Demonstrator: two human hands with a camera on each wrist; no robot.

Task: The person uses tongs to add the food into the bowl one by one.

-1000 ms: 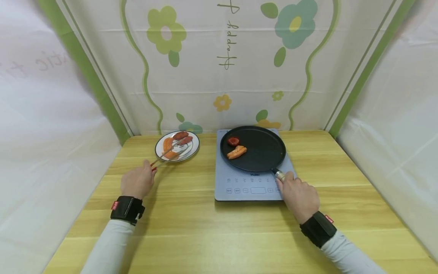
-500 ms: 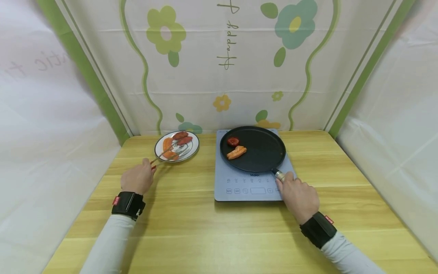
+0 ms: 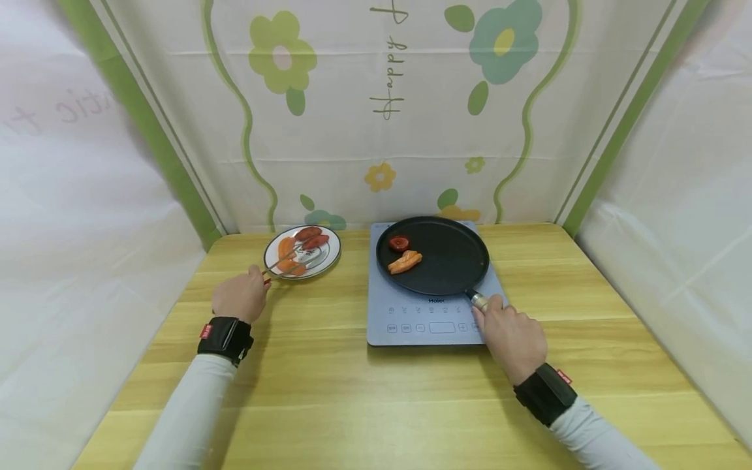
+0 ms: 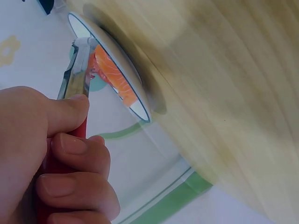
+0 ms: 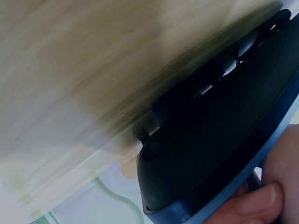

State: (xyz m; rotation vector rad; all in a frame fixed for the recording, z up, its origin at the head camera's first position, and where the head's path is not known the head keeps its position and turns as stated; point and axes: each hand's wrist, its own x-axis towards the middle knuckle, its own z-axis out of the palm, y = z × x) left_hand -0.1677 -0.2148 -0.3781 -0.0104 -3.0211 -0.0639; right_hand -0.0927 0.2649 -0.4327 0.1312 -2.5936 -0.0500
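Observation:
My left hand (image 3: 239, 297) grips red-handled metal tongs (image 4: 77, 77), whose arms reach over a white dark-rimmed plate (image 3: 332, 258). On that plate lie orange salmon slices (image 3: 286, 247) and reddish pieces (image 3: 307, 233). The tong arms look spread apart; whether their tips touch any food I cannot tell. With curled fingers, my right hand (image 3: 514, 339) holds the handle (image 3: 477, 300) of a flat black frying pan (image 3: 449, 258). Towards the pan's left side sit an orange salmon piece (image 3: 405, 262) and a round red slice (image 3: 399, 243).
Under the pan is a pale blue induction cooker (image 3: 399, 316) with its touch panel facing me. Both stand on a wooden table (image 3: 317, 391). A flowered cloth (image 3: 341, 117) hangs behind it, and white cloth walls (image 3: 693, 196) close in both sides.
My left hand has moved slightly forward, bringing the tongs a little further over the plate. My right hand and the pan stay where they were.

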